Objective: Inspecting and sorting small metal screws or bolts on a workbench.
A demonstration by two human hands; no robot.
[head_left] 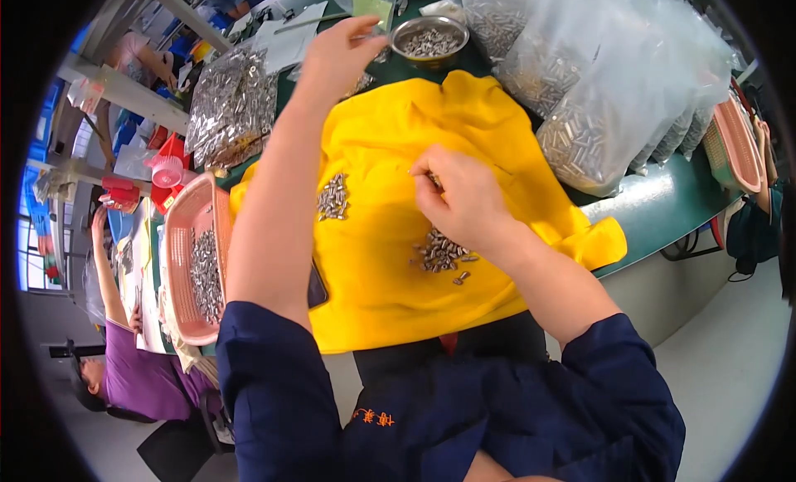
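My left hand (342, 57) reaches to the far side of the yellow cloth (373, 287), just left of a round metal bowl (429, 41) filled with small metal parts. Its thumb and fingers are apart, with nothing visible between them. Over the middle of the cloth, my right hand (464, 196) is closed in a pinch; a small glint shows among its fingers, too small to name. Directly below it lies a pile of small metal cylinders (442, 251), partly covered by the hand. A second pile of shiny metal cylinders (332, 197) rests on the cloth between my arms.
Clear plastic bags of metal parts (580, 133) crowd the right back of the green table (663, 204). A pink basket (177, 275) of parts stands left, near a flat bag of metal pieces (232, 104). A dark phone-like object (317, 285) pokes out beside my left forearm. Another person (153, 370) sits left.
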